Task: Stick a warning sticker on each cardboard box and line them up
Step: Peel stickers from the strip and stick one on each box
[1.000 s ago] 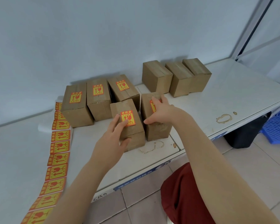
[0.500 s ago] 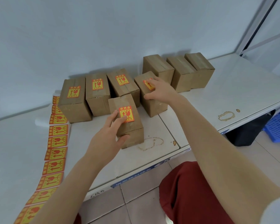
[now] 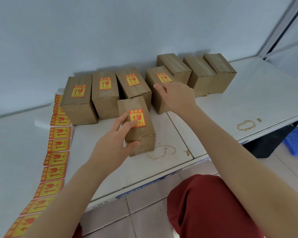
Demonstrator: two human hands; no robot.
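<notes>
Three cardboard boxes with red-and-yellow warning stickers stand side by side at the back left: first box (image 3: 78,100), second box (image 3: 105,95), third box (image 3: 133,85). A fourth stickered box (image 3: 159,79) stands just right of them. My right hand (image 3: 176,95) lies over its near right part, thumb pointing left, fingers curled out of sight. A fifth stickered box (image 3: 139,134) stands alone nearer me. My left hand (image 3: 115,145) grips it, fingers on top and thumb on the near face. Three plain boxes (image 3: 198,74) without stickers stand at the back right.
A long strip of warning stickers (image 3: 57,146) runs down the left of the white table (image 3: 230,103). Brown ring stains (image 3: 246,124) mark the table. Below its right edge are a black bin (image 3: 265,145) and a blue crate (image 3: 297,143). A wall rises behind the boxes.
My right hand pushed the fourth stickered box back to the row beside the third, then slid back off its sticker. My left hand stays on the front box.
</notes>
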